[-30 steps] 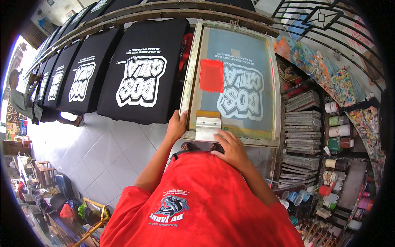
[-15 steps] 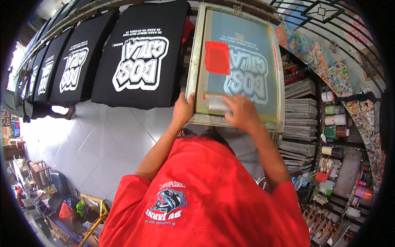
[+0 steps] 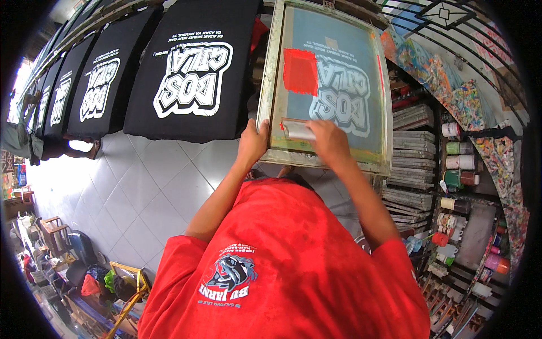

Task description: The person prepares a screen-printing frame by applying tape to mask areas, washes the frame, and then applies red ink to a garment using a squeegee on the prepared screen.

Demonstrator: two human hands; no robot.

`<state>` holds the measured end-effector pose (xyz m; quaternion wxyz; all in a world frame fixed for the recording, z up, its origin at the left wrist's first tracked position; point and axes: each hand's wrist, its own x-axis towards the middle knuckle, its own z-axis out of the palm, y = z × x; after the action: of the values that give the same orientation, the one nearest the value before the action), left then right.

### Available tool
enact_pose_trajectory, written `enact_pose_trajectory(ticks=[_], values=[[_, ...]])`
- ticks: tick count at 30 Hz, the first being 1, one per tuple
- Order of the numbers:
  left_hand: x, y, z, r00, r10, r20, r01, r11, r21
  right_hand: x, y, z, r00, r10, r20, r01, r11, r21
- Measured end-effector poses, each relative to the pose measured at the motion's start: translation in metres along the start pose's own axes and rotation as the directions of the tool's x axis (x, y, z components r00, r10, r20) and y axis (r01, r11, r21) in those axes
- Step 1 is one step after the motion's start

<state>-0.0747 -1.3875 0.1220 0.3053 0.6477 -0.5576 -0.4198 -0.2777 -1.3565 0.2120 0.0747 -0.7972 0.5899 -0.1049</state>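
Squeegee on the printing screen

Right hand [image 3: 330, 142] grips the squeegee [image 3: 298, 130] at the screen's [image 3: 333, 85] six o'clock (mesh blue-green); left hand [image 3: 252, 144] seemingly clasps the frame edge, black shirt [image 3: 192, 73] at nine o'clock.

Pale squeegee [image 3: 298, 130] lies flat across the metal-framed printing screen [image 3: 330, 85].

- We see a printing screen [image 3: 333, 85] at centre right: rectangular, pale metal frame, blue-grey mesh with a white lettering stencil and a red square patch.
- Black shirts [image 3: 192, 73] hang in a row to its left, each bearing a white printed graphic.
- Cans and jars [image 3: 460, 164] with green, white and red labels stand on the right-hand shelves.
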Motion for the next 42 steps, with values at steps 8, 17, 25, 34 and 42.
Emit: enact_pose_trajectory(ticks=[8,17,25,34,42], values=[[0.002,-0.002,0.001,1.0,0.007,0.004,-0.007,1.0,0.004,-0.027,-0.004,0.001,0.996,-0.036,-0.077,0.044,0.994,0.104],[0.003,0.001,0.002,1.0,0.008,0.017,-0.008,1.0,-0.003,0.034,0.039,-0.077,0.948,0.314,-0.058,-0.242,0.826,0.509],[-0.001,0.008,0.0,1.0,-0.004,0.007,0.004,1.0,0.029,0.08,0.104,-0.08,0.87,0.47,0.147,-0.31,0.291,0.905],[0.0,0.01,-0.001,1.0,-0.015,-0.002,0.016,0.997,0.069,0.003,0.074,-0.02,0.832,0.548,0.083,-0.374,0.444,0.814],[0.02,-0.03,0.009,0.955,0.235,0.182,-0.279,0.919,0.277,-0.053,0.007,0.036,0.906,0.034,-0.422,0.028,0.99,0.139]])
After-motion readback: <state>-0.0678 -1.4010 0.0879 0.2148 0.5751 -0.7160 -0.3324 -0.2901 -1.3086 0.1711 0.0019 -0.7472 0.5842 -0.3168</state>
